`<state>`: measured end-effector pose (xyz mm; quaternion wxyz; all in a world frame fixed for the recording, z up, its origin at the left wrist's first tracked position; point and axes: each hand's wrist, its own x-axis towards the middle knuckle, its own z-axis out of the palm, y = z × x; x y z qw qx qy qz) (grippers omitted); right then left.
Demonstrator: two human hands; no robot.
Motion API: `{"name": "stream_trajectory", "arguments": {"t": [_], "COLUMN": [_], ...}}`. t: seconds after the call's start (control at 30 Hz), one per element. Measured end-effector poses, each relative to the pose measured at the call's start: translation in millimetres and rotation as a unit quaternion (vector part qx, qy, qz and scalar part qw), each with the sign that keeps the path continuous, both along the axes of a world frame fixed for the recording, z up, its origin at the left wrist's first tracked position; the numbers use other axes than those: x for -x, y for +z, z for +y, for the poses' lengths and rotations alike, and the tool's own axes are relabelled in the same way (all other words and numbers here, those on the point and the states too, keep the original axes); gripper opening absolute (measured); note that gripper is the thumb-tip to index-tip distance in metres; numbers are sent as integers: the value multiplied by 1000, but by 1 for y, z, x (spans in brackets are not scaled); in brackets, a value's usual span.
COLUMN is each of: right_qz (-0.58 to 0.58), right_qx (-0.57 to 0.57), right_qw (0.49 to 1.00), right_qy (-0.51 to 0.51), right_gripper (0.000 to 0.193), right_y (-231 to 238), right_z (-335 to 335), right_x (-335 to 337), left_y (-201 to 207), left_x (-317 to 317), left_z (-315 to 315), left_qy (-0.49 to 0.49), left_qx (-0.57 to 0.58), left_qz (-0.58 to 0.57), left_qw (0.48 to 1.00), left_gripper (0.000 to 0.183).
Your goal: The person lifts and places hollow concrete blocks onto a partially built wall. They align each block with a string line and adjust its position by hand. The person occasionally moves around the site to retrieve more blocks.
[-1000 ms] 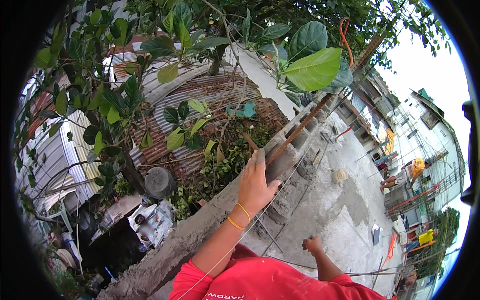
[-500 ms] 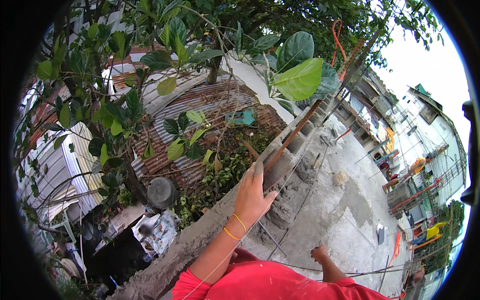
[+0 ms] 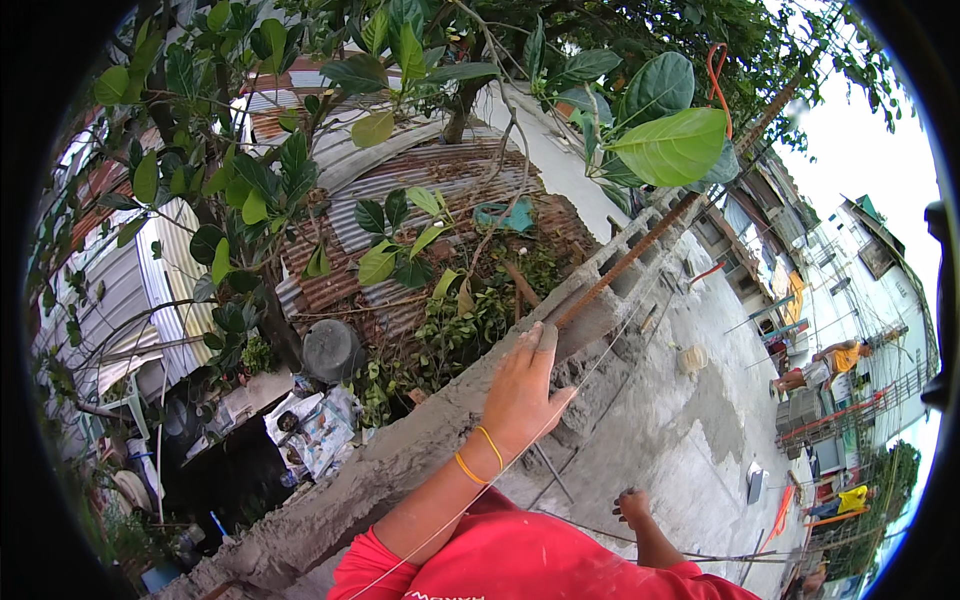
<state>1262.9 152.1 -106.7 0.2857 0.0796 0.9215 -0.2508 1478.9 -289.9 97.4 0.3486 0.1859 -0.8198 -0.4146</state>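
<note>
My left hand (image 3: 522, 398), with two yellow bands round the wrist, lies on the top of the grey concrete block wall (image 3: 440, 425). Its fingers are stretched forward, close to the near end of a rusty steel bar (image 3: 625, 262) that slants up over the hollow blocks. A thin taut string (image 3: 598, 362) passes along the thumb side of this hand and down over my forearm. Lower, to the right, my right hand (image 3: 633, 506) hangs over the concrete slab (image 3: 665, 430). Its fingers are loosely apart, and nothing shows in them.
Left of the wall the ground drops to rusty corrugated roofing (image 3: 440, 165), a dark round tub (image 3: 332, 350) and leafy branches (image 3: 665, 130). A small bucket (image 3: 692, 360) and thin rods (image 3: 553, 472) are on the slab. Far right, a person in orange (image 3: 845, 357) bends near stacked blocks.
The view has turned, so the wall, branches and roofing appear farther right. My left hand stays on the wall by the bar. The fingers of my right hand look more spread.
</note>
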Motion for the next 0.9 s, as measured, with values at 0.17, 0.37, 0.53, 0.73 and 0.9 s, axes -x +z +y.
{"name": "stream_trajectory", "arguments": {"t": [0.17, 0.37, 0.53, 0.73, 0.9], "right_qz": [-18, 22, 119, 50, -25], "right_qx": [-2, -81, -105, -46, -29], "right_qw": [1000, 996, 987, 994, 991], "right_qy": [1, -26, 22, -89, -125], "right_gripper": [25, 39, 30, 19, 27], "right_y": [17, 32, 3, -29, -65], "right_z": [-7, 1, 42, 112, 197], "right_x": [-14, -13, -24, -64, -92], "left_y": [0, 4, -8, -45, -71], "left_x": [-6, -16, -24, -14, 18], "left_z": [5, 18, 38, 83, 138], "left_qy": [-9, -67, -128, -196, -254], "left_qx": [-18, -27, -71, -76, -87], "left_qz": [9, 14, -70, -161, -259], "left_qw": [1000, 997, 987, 964, 928], "left_gripper": [85, 66, 47, 43, 44]}}
